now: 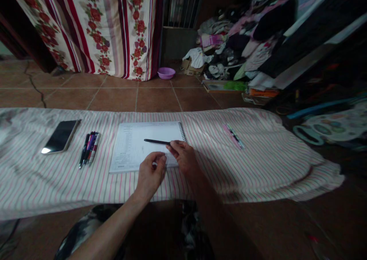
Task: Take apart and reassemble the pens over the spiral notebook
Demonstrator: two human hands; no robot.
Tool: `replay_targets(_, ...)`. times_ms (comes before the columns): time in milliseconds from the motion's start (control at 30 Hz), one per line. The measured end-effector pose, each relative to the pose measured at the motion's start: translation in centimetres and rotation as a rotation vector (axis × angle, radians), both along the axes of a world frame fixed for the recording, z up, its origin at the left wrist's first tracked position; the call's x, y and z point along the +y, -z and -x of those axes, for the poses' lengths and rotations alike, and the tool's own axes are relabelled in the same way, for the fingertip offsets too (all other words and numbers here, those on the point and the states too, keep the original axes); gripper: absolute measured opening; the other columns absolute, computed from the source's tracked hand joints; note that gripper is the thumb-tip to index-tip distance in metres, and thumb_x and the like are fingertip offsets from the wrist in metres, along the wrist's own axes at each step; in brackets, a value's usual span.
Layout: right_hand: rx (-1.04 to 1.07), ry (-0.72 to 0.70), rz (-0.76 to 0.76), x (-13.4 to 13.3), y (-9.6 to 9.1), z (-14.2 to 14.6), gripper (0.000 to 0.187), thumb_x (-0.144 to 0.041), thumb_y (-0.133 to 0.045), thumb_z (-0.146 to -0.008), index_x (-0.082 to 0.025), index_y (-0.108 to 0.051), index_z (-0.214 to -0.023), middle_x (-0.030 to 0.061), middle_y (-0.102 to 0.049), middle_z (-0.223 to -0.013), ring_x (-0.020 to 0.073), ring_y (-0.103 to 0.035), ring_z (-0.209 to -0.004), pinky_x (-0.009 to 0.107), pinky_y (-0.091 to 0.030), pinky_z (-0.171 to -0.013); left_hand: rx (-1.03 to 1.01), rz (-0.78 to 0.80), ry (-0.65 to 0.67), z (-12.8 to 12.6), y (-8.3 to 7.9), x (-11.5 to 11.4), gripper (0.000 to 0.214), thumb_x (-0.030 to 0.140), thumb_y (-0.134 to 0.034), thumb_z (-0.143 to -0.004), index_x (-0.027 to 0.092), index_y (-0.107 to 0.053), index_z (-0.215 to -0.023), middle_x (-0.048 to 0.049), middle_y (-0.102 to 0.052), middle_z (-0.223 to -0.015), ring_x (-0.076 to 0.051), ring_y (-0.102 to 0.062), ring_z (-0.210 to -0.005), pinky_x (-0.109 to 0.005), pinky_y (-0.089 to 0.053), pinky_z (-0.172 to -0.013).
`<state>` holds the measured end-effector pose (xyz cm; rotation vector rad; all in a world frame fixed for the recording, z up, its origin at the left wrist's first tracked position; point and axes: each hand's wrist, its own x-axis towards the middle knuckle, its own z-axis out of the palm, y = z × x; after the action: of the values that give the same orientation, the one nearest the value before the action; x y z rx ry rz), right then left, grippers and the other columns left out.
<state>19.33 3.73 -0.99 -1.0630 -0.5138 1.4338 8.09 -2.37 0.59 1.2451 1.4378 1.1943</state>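
Note:
A spiral-bound notebook (151, 132) lies on the striped cloth in front of me, with its coil on the right side. Printed text runs down the left part of its white page. My right hand (183, 155) holds a black pen (157, 141) by one end, its shaft pointing left above the page. Just left of it, at the notebook's near edge, my left hand (151, 173) is closed, thumb against fingers. Whatever sits in that pinch is too small to make out. Several pens (88, 149) lie side by side left of the notebook.
The striped cloth (258, 168) covers a long low surface. A phone (60, 137) rests at the far left, and pink and pale pens (233, 136) lie to the right. Beyond are a floral curtain (114, 31), a purple basin (166, 73) and a clothes pile (229, 38).

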Motion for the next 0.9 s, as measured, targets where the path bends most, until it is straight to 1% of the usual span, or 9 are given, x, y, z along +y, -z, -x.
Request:
replay_targets(33,0.000,0.005,-0.001,0.0,0.0,0.1,0.034,-0.028,-0.082,-0.045,-0.016,-0.057,-0.064,-0.0034,-0.059,-0.064,0.0113,-0.063,-0.064,0.025,-0.055,-0.072,-0.198,0.078,-0.050,-0.2,0.2,0.2,0.029,0.039,-0.054,-0.079,0.016,-0.056,-0.096,0.0000,-0.057,-0.067,-0.010,-0.050,-0.049,-0.022,-0.039,-0.046)
replay_targets(100,0.003,-0.005,0.006,-0.1,-0.1,0.2,0.035,-0.028,-0.083,-0.044,-0.015,-0.058,-0.064,-0.0033,-0.060,-0.063,0.0108,-0.063,-0.063,0.023,-0.055,-0.069,-0.499,0.132,-0.133,-0.1,0.3,0.9,0.039,0.034,-0.064,-0.071,0.014,-0.052,-0.103,0.0012,-0.058,-0.064,-0.009,-0.051,-0.048,-0.020,-0.037,-0.044)
replay_targets(133,0.005,-0.020,0.016,-0.2,-0.2,0.3,0.035,-0.028,-0.083,-0.043,-0.014,-0.058,-0.064,-0.0033,-0.060,-0.062,0.0106,-0.063,-0.062,0.022,-0.055,-0.068,-0.601,0.148,-0.168,0.1,0.2,1.3,0.040,0.031,-0.068,-0.068,0.013,-0.053,-0.101,0.0006,-0.058,-0.064,-0.009,-0.053,-0.051,-0.019,-0.037,-0.044)
replay_targets(167,0.006,-0.034,0.025,-0.3,-0.2,0.4,0.035,-0.028,-0.083,-0.043,-0.014,-0.058,-0.064,-0.0031,-0.060,-0.062,0.0105,-0.063,-0.061,0.021,-0.055,-0.067,-0.685,0.173,-0.171,0.3,0.0,1.7,0.039,0.026,-0.070,-0.066,0.012,-0.054,-0.098,-0.0002,-0.059,-0.065,-0.009,-0.055,-0.055,-0.017,-0.037,-0.045)
replay_targets(267,-0.001,-0.075,0.046,-0.5,-0.1,0.5,0.034,-0.028,-0.082,-0.044,-0.014,-0.059,-0.064,-0.0029,-0.061,-0.062,0.0106,-0.063,-0.060,0.022,-0.054,-0.064,-0.829,0.203,-0.189,0.8,-0.5,2.5,0.032,0.018,-0.071,-0.064,0.011,-0.059,-0.093,-0.0009,-0.061,-0.067,-0.007,-0.055,-0.055,-0.015,-0.037,-0.044)
replay_targets(400,-0.048,-0.112,0.082,-0.4,0.1,0.4,0.034,-0.029,-0.082,-0.046,-0.014,-0.061,-0.068,-0.0039,-0.060,-0.060,0.0083,-0.061,-0.055,0.020,-0.053,-0.057,-0.912,0.236,-0.220,1.1,-0.1,3.0,0.015,0.011,-0.065,-0.070,0.009,-0.062,-0.085,-0.0007,-0.060,-0.063,-0.006,-0.054,-0.051,-0.014,-0.038,-0.041)
replay_targets(500,-0.018,-0.125,0.077,-0.4,0.0,0.5,0.033,-0.029,-0.081,-0.049,-0.014,-0.061,-0.071,-0.0040,-0.060,-0.062,0.0074,-0.061,-0.056,0.018,-0.052,-0.058,-0.921,0.274,-0.256,1.2,0.0,3.2,0.009,0.008,-0.059,-0.075,0.009,-0.062,-0.083,-0.0014,-0.061,-0.062,-0.007,-0.056,-0.050,-0.014,-0.040,-0.041)
replay_targets(667,0.086,-0.130,0.049,-0.7,-0.4,1.0,0.035,-0.024,-0.081,-0.049,-0.013,-0.060,-0.076,-0.0023,-0.063,-0.067,0.0089,-0.063,-0.063,0.018,-0.053,-0.064,-0.901,0.271,-0.309,1.6,-0.4,3.4,0.008,0.007,-0.054,-0.079,0.010,-0.061,-0.084,-0.0010,-0.061,-0.062,-0.007,-0.058,-0.049,-0.014,-0.042,-0.040)
replay_targets(900,0.082,-0.106,0.060,-0.6,-0.3,0.9,0.032,-0.021,-0.078,-0.053,-0.014,-0.058,-0.077,0.0001,-0.067,-0.066,0.0099,-0.064,-0.062,0.019,-0.054,-0.063,-0.873,0.274,-0.310,2.0,-0.5,3.3,0.008,0.009,-0.054,-0.081,0.010,-0.060,-0.086,-0.0012,-0.062,-0.063,-0.007,-0.060,-0.050,-0.013,-0.042,-0.039)
